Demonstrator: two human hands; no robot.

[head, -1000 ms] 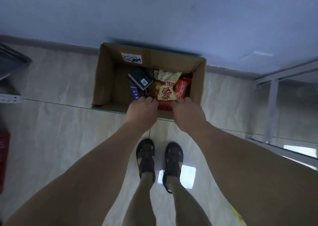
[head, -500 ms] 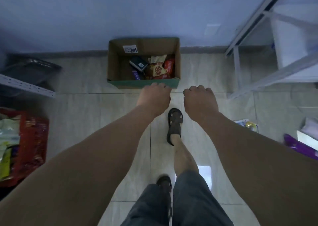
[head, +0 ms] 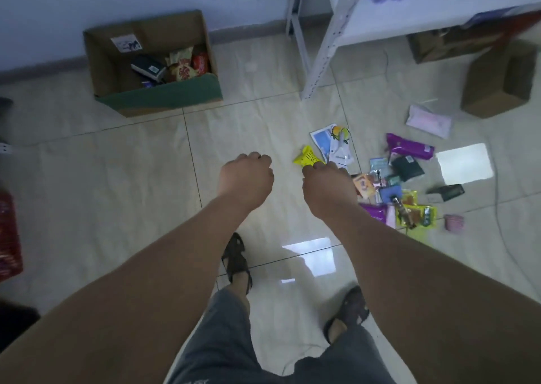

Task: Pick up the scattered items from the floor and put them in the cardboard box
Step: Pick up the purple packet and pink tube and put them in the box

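Note:
The open cardboard box [head: 158, 102] stands on the tile floor at the upper left, against the wall, with snack packets [head: 183, 70] and a dark box [head: 147, 68] inside. A yellow packet [head: 306, 157] lies on the floor just beyond my right hand [head: 328, 187]. More scattered items lie to the right: a white and blue packet [head: 325, 141], a purple packet [head: 409, 149], a pink pack [head: 429, 120], a black wallet [head: 446, 192] and yellow-green snack bags [head: 415, 214]. My left hand [head: 246, 179] and my right hand hang in front of me, fingers loosely curled, holding nothing.
A white metal shelf leg [head: 319, 64] stands between the box and the scattered pile. A brown carton [head: 494, 82] sits at the far right, a red basket [head: 8, 237] at the left edge. A thin cable [head: 497, 208] runs across the floor on the right.
I have stepped back from the box and turned right. My hands left the box rim, and the scattered pile has come into view on the right.

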